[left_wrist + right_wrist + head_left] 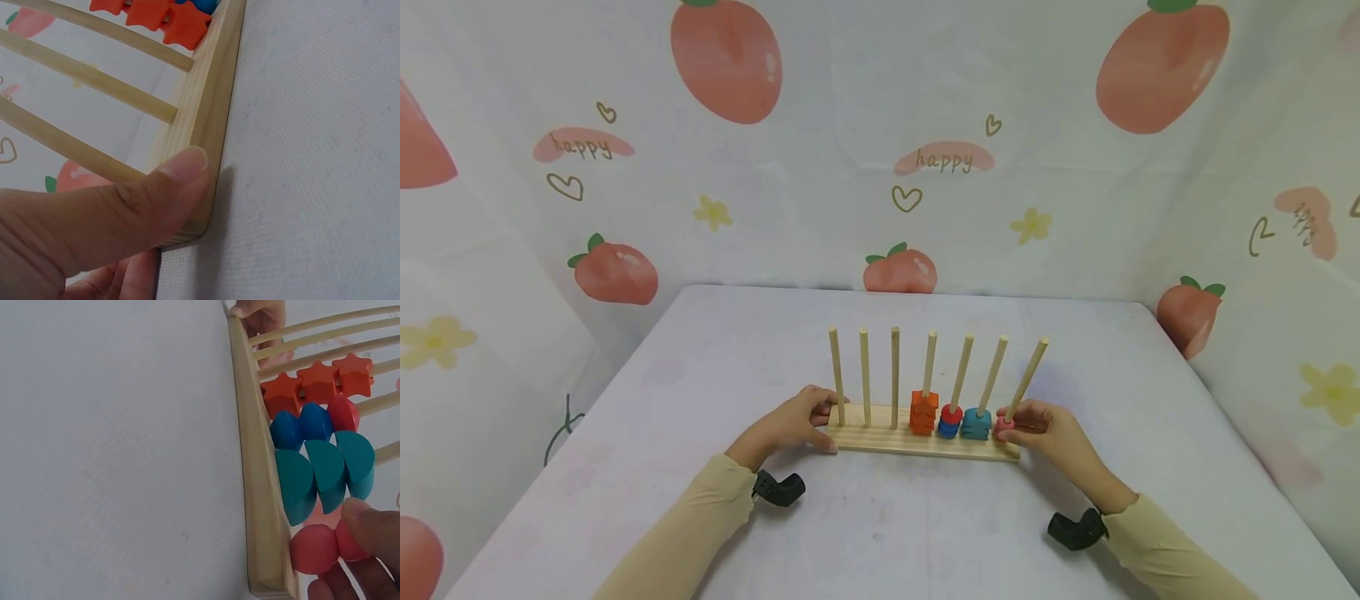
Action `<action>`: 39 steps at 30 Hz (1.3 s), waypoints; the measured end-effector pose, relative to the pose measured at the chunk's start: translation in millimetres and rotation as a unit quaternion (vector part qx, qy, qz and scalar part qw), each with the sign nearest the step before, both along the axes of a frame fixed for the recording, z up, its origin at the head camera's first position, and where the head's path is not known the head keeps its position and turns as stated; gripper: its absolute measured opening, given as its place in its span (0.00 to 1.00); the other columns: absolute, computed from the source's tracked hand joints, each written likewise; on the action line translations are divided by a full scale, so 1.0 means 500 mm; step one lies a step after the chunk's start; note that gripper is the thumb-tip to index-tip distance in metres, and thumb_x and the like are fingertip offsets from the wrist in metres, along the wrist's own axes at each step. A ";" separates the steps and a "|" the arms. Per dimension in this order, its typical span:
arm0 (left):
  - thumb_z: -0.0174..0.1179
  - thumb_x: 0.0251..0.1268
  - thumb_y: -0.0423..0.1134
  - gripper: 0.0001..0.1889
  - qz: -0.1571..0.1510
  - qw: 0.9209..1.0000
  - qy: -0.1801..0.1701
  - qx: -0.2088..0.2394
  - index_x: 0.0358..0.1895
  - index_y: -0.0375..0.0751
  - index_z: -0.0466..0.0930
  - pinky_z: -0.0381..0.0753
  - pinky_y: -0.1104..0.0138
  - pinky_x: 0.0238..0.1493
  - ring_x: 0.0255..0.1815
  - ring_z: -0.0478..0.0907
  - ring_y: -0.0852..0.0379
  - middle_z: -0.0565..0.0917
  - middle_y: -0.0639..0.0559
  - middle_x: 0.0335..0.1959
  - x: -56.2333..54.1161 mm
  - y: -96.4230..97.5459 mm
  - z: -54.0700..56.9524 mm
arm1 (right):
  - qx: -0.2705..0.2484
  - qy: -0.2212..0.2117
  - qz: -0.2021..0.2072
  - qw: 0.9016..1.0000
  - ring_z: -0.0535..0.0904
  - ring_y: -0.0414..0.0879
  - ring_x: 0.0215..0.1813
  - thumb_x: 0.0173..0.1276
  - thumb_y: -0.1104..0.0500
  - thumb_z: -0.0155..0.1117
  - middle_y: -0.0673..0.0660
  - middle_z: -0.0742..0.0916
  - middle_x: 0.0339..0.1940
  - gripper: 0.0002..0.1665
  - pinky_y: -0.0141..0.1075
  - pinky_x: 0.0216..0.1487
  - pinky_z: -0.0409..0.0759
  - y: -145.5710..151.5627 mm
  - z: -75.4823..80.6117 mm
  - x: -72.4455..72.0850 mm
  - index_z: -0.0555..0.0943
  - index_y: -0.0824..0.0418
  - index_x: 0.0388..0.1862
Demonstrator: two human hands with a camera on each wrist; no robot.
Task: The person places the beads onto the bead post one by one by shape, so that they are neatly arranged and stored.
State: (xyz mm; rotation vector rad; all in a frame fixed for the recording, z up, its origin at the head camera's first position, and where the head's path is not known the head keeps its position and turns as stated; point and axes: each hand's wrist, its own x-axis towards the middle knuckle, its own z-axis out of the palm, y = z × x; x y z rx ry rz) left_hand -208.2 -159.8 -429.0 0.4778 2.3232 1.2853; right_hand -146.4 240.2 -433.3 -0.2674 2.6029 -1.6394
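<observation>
A wooden peg board [925, 450] with several upright pegs stands on the table. My left hand [797, 425] grips its left end; in the left wrist view the thumb [181, 169] lies on the front edge and the fingers are mostly hidden behind. At the rightmost peg, my right hand [1052, 429] pinches the upper pink bead [350, 544], just above another pink bead [314, 549] at the base. The neighbouring pegs carry teal half-round beads [325, 469], two blue beads [315, 422] under a red one [344, 414], and orange star beads [319, 382].
The three left pegs [866, 375] hold no beads. A white cloth [880, 533] covers the table, and a fruit-printed curtain [820, 192] hangs behind and at the sides. Black wrist devices [778, 489] sit below both hands.
</observation>
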 end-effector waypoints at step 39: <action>0.39 0.78 0.54 0.36 0.030 0.977 0.163 -0.134 0.74 0.26 0.47 0.65 0.39 0.65 0.67 0.61 0.30 0.59 0.26 0.67 0.051 -0.026 0.082 | 0.088 0.184 -0.003 0.979 0.68 0.32 0.66 0.70 0.63 0.60 0.66 0.76 0.64 0.29 0.11 0.60 0.60 0.025 0.071 0.027 0.67 0.66 0.67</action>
